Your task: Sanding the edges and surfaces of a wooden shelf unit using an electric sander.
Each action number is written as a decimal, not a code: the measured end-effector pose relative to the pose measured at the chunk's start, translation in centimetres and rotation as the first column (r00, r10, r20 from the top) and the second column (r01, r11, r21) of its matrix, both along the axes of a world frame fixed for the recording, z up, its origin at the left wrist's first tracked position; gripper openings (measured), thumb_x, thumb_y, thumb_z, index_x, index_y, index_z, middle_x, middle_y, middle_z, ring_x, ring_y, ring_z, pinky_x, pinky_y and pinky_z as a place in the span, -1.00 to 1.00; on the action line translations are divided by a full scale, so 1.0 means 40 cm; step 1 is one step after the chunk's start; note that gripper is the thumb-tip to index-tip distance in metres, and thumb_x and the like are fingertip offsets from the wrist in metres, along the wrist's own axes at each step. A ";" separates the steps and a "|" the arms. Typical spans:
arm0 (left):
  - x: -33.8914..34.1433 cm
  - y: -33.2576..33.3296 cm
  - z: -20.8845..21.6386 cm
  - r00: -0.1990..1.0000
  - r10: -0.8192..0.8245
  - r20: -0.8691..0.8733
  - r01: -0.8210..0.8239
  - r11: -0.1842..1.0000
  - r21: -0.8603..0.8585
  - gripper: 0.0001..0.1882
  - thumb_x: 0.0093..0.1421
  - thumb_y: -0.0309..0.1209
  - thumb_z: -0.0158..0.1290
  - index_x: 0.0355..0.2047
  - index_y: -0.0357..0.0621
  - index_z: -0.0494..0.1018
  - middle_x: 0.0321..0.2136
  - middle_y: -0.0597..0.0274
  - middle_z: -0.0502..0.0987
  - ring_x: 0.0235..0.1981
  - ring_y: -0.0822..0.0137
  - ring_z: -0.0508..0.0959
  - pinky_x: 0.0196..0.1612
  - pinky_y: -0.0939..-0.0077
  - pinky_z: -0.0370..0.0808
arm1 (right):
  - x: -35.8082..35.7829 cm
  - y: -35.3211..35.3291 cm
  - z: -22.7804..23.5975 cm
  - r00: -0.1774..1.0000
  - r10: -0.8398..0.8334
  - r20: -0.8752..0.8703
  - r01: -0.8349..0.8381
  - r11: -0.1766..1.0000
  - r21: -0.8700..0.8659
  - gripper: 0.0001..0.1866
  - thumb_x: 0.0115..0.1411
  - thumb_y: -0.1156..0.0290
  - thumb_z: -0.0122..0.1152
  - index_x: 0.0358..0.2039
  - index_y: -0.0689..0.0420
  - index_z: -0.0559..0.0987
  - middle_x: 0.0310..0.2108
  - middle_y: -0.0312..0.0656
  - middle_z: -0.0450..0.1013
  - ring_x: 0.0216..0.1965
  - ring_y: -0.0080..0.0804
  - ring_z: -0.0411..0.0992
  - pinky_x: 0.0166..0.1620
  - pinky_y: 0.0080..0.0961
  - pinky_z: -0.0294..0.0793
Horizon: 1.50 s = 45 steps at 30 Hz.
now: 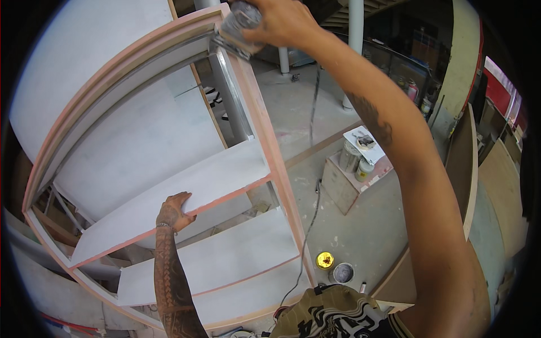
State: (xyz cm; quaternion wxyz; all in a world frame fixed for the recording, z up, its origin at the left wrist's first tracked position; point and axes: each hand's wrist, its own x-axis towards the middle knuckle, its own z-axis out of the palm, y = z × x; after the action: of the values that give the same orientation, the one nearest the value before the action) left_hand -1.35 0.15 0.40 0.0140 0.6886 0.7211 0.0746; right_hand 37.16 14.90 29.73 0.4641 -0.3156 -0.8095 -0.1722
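Observation:
A tall white shelf unit (260,115) with pinkish edges stands before me. My right hand (279,23) is raised to its top right corner, closed around a dusty grey power sander (235,29). The sander's flat base is at the outer edge of the frame, and a dark cord (315,101) hangs below. Lower and to the left, my left hand (177,212) grips the front edge of a white shelf (225,164), its fingers lying on the top face. Below that is a second white shelf (236,239).
On the right stands a small box-like stand (342,183) with cans (364,170) and a white sheet (363,144). A yellow-topped tin (324,260) and a grey-filled can (342,273) sit on the floor near me. Wooden panels (465,169) lean at the right; a pale post (355,50) rises behind.

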 end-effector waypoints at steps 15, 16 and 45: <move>-0.004 -0.004 -0.003 1.000 -0.017 0.023 0.015 0.999 0.051 -0.27 -0.22 -0.27 0.28 0.08 -0.07 0.45 0.13 0.14 0.44 0.17 0.12 0.39 0.25 0.28 0.33 | 0.031 0.008 -0.144 0.975 0.033 0.220 -0.077 0.978 0.194 -0.31 -0.13 0.26 0.42 0.09 -0.36 0.44 -0.08 -0.21 0.39 -0.22 -0.15 0.53 -0.18 -0.28 0.59; 0.002 0.000 0.003 1.000 -0.021 0.013 0.021 0.999 0.044 -0.28 -0.21 -0.27 0.29 0.07 -0.10 0.46 0.13 0.11 0.44 0.16 0.10 0.39 0.25 0.31 0.34 | 0.026 0.019 -0.123 0.981 0.008 0.194 -0.052 0.973 0.225 -0.31 -0.13 0.26 0.41 0.10 -0.35 0.43 -0.08 -0.21 0.39 -0.22 -0.15 0.53 -0.17 -0.29 0.59; 0.007 -0.015 0.016 0.999 0.043 0.008 -0.043 0.997 -0.065 -0.26 -0.14 -0.20 0.24 0.14 0.01 0.41 0.20 0.24 0.37 0.23 0.22 0.32 0.31 0.28 0.23 | 0.021 -0.012 -0.167 0.988 0.047 0.147 -0.057 0.997 0.060 -0.34 -0.13 0.25 0.38 0.08 -0.26 0.46 -0.06 -0.24 0.38 -0.16 -0.16 0.51 -0.07 -0.26 0.53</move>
State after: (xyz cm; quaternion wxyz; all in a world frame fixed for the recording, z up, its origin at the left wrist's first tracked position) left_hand -1.08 -0.45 1.04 0.0381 0.6718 0.7377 0.0548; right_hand 38.01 14.42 23.06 0.4180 -0.2661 -0.8433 -0.2082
